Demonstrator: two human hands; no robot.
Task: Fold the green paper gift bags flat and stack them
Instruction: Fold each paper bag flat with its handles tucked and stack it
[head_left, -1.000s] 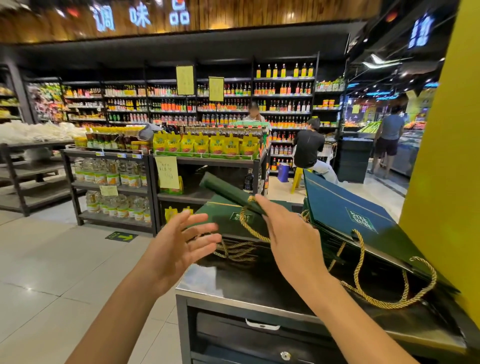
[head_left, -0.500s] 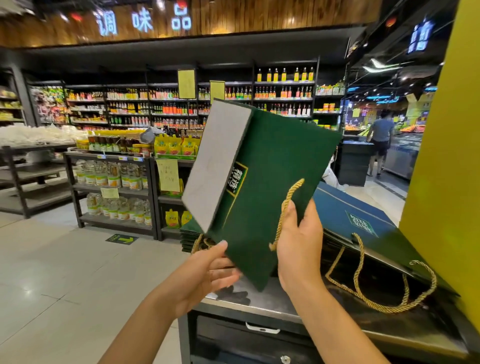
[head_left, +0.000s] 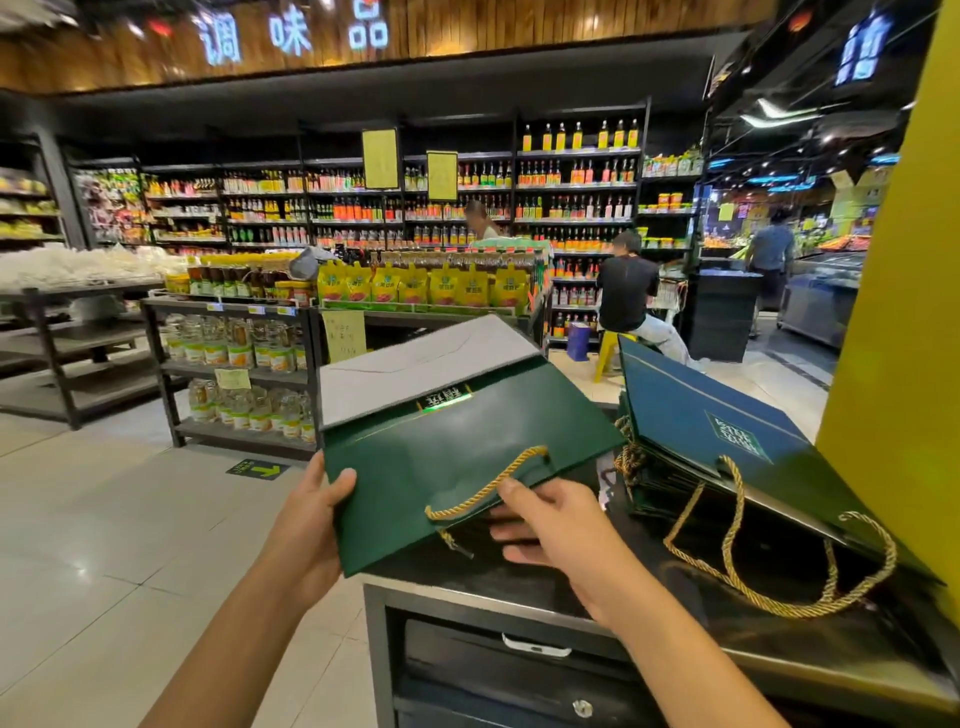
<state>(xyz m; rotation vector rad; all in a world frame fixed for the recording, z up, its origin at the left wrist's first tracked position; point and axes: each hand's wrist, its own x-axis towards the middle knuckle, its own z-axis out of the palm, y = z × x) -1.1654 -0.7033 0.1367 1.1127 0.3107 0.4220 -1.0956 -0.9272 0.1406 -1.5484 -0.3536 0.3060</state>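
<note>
My left grip (head_left: 311, 519) pinches the green bag (head_left: 457, 467) at its left edge, thumb on top. My right grip (head_left: 550, 525) pinches its near edge by the gold rope handle (head_left: 483, 491). Bag flat, held above tabletop (head_left: 467, 584); stack of bags (head_left: 727, 441) just right.

Dark counter (head_left: 467, 578) under stacked green bags (head_left: 701, 415)

Bag (head_left: 457, 467) left of stack (head_left: 701, 431), over counter (head_left: 519, 590)

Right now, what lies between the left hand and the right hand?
The head view shows the green gift bag spanning the gap from left hand to right hand; its gold rope handle lies nearer the right hand.
</note>
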